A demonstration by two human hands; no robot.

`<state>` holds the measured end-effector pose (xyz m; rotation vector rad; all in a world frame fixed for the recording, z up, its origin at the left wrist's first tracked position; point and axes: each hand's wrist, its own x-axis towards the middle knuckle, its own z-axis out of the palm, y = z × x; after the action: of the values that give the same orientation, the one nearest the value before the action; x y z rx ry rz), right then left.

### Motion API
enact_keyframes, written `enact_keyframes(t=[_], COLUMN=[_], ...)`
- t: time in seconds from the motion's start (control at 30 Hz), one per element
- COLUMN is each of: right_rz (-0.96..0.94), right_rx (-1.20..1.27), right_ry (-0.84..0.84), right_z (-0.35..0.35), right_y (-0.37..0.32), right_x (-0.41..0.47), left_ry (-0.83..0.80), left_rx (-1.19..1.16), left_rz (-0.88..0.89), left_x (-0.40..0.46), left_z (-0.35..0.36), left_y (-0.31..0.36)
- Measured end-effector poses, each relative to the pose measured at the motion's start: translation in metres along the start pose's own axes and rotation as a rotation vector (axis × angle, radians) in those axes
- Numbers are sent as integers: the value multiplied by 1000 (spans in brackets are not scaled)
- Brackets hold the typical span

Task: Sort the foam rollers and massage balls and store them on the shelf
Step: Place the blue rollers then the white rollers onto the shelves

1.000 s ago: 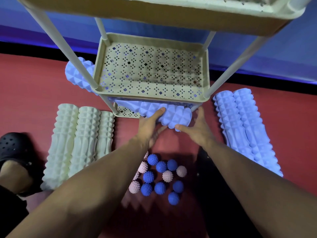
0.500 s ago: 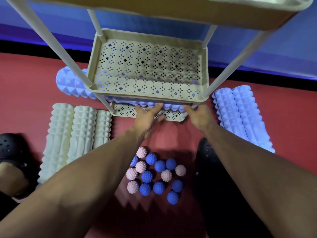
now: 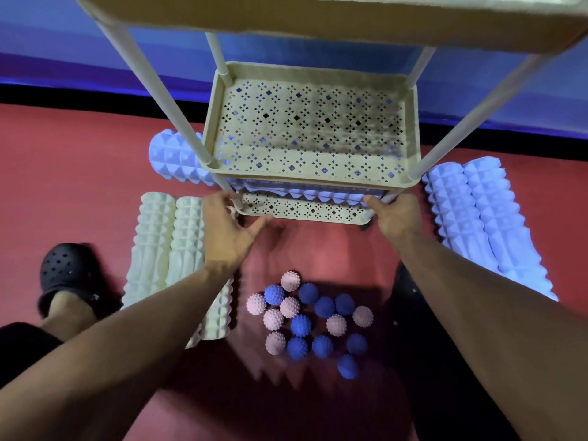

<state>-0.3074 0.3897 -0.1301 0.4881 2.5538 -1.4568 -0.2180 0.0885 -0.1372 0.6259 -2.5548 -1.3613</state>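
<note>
At the near edge of the bottom shelf tray [image 3: 302, 213], both hands are settling a blue foam roller [image 3: 178, 159] that is lying crosswise on that tier, its left end jutting out past the rack's left post and its knobby near side showing in the gap under the middle shelf tray [image 3: 310, 178]. The left hand [image 3: 229, 229] is hovering at the tray's near-left corner with fingers spread and loose, gripping nothing. The right hand [image 3: 396, 214] is sitting against the near-right post [image 3: 378, 203], fingers reaching toward the roller's right end; whether they are curling round the post or only resting on it is hidden, so I cannot tell.

To do this step well, the roller probably wants nudging rightward until it is sitting inside the tray's rim, since an overhanging end could roll or tip off. Pushing with flat fingers from the left end while the right hand is steadying the light rack looks the safer way, as the frame seems likely to slide on the red floor [image 3: 63, 186].

Waiting to be sorted are three cream foam rollers [image 3: 152, 249] lying side by side on the left, two blue foam rollers [image 3: 471, 218] on the right, and a loose cluster of blue and pink spiky massage balls [image 3: 305, 319] near the person, between the forearms. Packing the rollers parallel and tight is leaving room; the balls will need a rimmed tier. A black clog [image 3: 65, 272] is showing at the near left.
</note>
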Motion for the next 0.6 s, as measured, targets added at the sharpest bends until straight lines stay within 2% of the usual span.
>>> enact_keyframes(t=[0.03,0.1,0.27,0.43,0.6], right_rz=[2,-5,13,23,62], right_rx=[-4,-14,-63,-77,-14], right_ry=[1,-4,-25,-33,11], right_z=[-1,-1,-2,-3,1], right_y=[0,1,4,1,2], right_x=[0,0,2,0,0], left_ry=[95,139,-107,84,-50], left_rx=[30,47,67,39,-10], left_rz=[2,-67,-122,-172,-195], left_x=[8,23,47,61,80], left_z=[-13,-36,-63,-64,-66], left_y=[-4,-7,-19,-19,-18])
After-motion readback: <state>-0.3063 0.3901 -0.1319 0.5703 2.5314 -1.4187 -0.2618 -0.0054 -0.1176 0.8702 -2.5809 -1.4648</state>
